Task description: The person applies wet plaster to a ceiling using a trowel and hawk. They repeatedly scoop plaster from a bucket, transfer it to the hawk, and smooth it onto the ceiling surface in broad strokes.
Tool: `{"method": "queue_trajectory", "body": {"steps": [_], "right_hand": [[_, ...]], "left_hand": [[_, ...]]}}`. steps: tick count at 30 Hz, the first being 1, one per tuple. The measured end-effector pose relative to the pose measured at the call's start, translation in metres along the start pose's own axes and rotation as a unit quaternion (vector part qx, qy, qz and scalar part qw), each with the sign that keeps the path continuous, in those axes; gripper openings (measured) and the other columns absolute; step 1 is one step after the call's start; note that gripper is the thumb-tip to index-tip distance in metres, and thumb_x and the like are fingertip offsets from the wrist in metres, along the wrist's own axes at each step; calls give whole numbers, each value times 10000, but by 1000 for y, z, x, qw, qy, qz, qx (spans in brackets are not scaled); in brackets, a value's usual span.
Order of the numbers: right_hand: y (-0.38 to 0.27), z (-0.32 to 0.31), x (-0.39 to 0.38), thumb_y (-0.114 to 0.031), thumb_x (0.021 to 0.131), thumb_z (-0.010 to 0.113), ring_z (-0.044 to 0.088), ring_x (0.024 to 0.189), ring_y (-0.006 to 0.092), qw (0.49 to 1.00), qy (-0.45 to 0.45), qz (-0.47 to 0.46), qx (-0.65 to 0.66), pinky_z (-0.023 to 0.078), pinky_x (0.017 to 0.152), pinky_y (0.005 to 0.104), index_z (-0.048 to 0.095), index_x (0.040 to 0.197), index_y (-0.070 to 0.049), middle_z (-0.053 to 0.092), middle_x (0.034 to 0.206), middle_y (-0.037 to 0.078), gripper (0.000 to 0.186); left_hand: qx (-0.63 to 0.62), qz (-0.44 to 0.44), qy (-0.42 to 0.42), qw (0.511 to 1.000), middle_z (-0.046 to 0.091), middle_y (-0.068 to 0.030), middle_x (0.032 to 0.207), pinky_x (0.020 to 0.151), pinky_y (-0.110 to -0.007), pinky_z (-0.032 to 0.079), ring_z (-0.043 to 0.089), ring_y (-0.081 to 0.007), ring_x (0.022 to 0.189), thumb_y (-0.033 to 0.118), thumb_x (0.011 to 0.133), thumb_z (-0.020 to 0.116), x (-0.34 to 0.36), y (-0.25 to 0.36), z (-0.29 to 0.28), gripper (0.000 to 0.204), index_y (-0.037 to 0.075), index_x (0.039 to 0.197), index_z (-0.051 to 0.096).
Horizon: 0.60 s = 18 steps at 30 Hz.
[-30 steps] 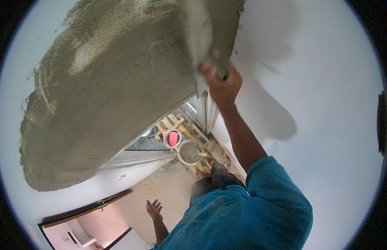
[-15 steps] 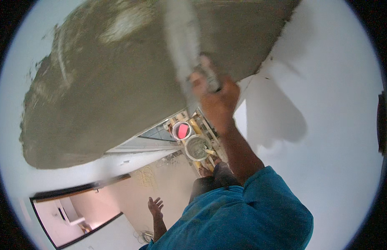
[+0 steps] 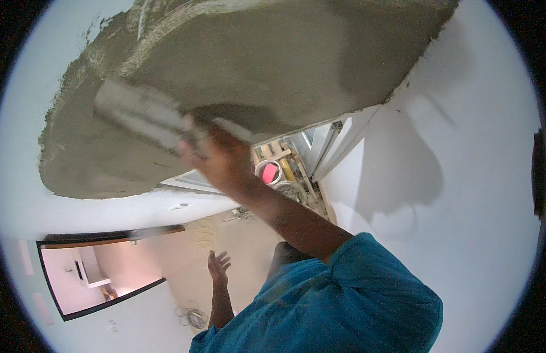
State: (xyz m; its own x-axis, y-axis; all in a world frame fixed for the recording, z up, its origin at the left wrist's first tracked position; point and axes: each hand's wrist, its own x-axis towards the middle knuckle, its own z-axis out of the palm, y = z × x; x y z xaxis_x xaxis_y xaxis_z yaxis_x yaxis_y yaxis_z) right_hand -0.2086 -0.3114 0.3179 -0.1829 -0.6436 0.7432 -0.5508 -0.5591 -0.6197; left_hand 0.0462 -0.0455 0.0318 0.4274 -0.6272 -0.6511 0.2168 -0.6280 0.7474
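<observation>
My right hand (image 3: 221,156), blurred by motion, is closed round the handle of a plastering trowel (image 3: 135,113). The trowel's long flat blade lies against a broad patch of wet grey plaster (image 3: 273,65), near its left end. Pale streaks and ridges mark the plaster's upper left part, while the middle looks smoother. Low on the left, my left hand (image 3: 219,267) hangs in the air, fingers apart and holding nothing.
Below stands a white bucket (image 3: 259,169) with a pink block (image 3: 270,173) inside, on wooden planks (image 3: 279,156). A second bucket (image 3: 292,191) is partly hidden behind my forearm. White wall (image 3: 485,194) rises at right. Coiled cable (image 3: 192,317) lies on the floor at lower left.
My right hand has swept the trowel left and down across the plaster, and the blade has turned from nearly upright to slanting. My left hand stays open, slightly higher in view.
</observation>
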Motion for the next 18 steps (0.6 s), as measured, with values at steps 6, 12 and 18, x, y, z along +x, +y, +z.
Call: {"method": "queue_trajectory", "body": {"steps": [6,12,18], "right_hand": [[12,-12,-14,-302,808,711,658,685,194,967,-144,-2,211,525,634,319,641,1043,-30,669,856,151,366],[89,-176,-9,-167,829,636,603,727,92,880,26,330,342,503,668,271,651,1022,-16,657,810,47,246],[165,-240,53,-212,810,701,651,789,173,943,294,153,-36,512,762,323,655,1056,-42,686,873,122,303]], "left_hand": [[15,116,-72,991,575,-193,1152,779,-415,459,587,-300,914,611,873,457,19,34,12,751,71,1366,285],[48,59,-35,996,551,-212,1198,800,-455,437,564,-348,991,638,827,513,13,31,0,852,67,1392,228],[87,-13,-24,996,532,-235,1229,777,-466,437,562,-372,998,625,850,483,4,16,-12,829,79,1407,203]]}}
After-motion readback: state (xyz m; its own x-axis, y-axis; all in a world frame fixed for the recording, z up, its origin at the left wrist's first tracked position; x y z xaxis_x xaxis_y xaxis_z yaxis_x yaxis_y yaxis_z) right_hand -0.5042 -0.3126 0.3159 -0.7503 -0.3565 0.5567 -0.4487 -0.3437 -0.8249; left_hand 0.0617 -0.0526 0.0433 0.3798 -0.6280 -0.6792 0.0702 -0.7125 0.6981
